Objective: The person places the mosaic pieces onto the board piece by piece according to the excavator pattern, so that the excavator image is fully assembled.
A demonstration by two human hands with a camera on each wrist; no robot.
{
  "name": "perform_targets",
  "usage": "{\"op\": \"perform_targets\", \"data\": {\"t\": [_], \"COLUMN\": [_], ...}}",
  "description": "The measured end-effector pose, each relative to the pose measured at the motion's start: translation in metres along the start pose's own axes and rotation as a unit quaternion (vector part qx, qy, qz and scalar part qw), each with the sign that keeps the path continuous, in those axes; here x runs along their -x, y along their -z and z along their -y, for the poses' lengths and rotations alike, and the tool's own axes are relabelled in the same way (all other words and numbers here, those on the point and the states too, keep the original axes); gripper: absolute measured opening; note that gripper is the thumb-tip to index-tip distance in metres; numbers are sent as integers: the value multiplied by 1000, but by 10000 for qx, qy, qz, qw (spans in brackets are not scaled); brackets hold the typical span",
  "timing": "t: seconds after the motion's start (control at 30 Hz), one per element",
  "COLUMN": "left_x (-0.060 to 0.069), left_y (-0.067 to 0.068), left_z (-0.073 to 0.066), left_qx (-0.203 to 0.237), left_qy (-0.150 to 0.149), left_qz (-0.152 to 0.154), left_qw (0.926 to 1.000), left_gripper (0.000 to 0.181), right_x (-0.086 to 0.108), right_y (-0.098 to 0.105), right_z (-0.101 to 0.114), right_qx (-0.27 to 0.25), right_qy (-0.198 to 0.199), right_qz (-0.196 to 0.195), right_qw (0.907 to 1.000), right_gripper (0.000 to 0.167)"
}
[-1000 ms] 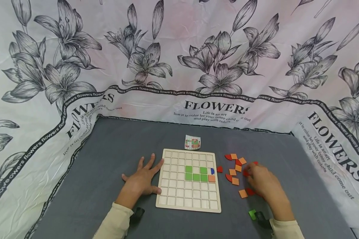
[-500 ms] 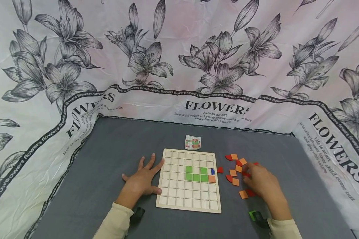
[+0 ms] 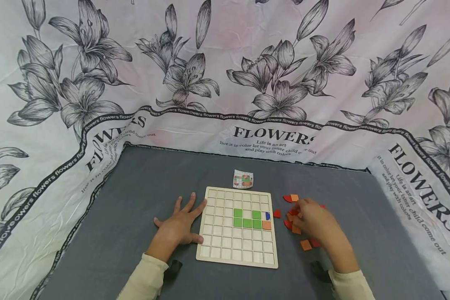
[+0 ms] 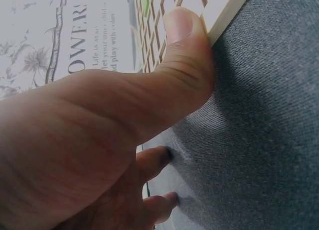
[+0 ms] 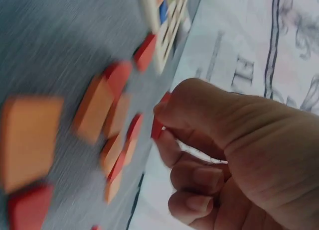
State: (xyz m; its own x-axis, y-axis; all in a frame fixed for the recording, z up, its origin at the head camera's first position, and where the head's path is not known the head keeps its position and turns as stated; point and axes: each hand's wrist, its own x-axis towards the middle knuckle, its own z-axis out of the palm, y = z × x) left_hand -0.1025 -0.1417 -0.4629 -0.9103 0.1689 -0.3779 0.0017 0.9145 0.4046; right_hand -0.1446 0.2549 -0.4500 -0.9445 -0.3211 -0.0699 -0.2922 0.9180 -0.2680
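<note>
A pale wooden grid board (image 3: 230, 244) lies on the grey cloth. Set in its cells are several green square tiles (image 3: 247, 223), an orange tile (image 3: 266, 225) and a blue piece (image 3: 268, 216). My left hand (image 3: 178, 229) rests with spread fingers at the board's left side; its thumb (image 4: 187, 46) touches the frame. My right hand (image 3: 318, 223) is over the loose pieces right of the board. Between thumb and index finger it pinches a flat red piece (image 5: 158, 123), raised off the cloth. The fingers hide part of that piece's outline.
Loose orange square tiles (image 3: 305, 245) and red rounded pieces (image 3: 287, 198) are scattered right of the board, some under my right hand. One red piece (image 3: 276, 213) lies close to the board's right edge. Behind the board is a small printed pattern card (image 3: 243, 179). A flowered curtain (image 3: 270, 100) hangs behind.
My right hand has moved left toward the board, over the loose tiles, with the red piece in its fingers. The left hand and the board have stayed put.
</note>
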Motion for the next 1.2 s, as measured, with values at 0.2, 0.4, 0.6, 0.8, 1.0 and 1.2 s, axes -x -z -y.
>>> {"op": "perform_targets", "data": {"t": [0.2, 0.4, 0.6, 0.8, 1.0, 1.2], "left_x": [1, 0, -2, -2, -2, -1], "left_y": [0, -2, -2, -2, -2, -2], "left_z": [1, 3, 2, 1, 2, 3], "left_qx": [-14, -7, -94, -100, -75, -60], "left_qy": [-18, -35, -44, 10, -18, -22], "left_qz": [7, -10, -7, 29, 5, -9], "left_qw": [10000, 10000, 9999, 9999, 10000, 10000], "left_gripper": [109, 109, 109, 110, 110, 109], "right_x": [-19, -35, -45, -51, -52, -52], "right_y": [-9, -20, -28, -36, -39, -39], "right_z": [34, 60, 74, 82, 88, 91], "right_qx": [163, 174, 288, 653, 752, 824], "right_qy": [689, 1244, 1534, 1648, 1767, 1966], "right_qz": [-68, -20, 132, 178, 225, 99], "right_qw": [9975, 9921, 9877, 9840, 9811, 9770], "right_gripper": [24, 21, 17, 18, 20, 19]}}
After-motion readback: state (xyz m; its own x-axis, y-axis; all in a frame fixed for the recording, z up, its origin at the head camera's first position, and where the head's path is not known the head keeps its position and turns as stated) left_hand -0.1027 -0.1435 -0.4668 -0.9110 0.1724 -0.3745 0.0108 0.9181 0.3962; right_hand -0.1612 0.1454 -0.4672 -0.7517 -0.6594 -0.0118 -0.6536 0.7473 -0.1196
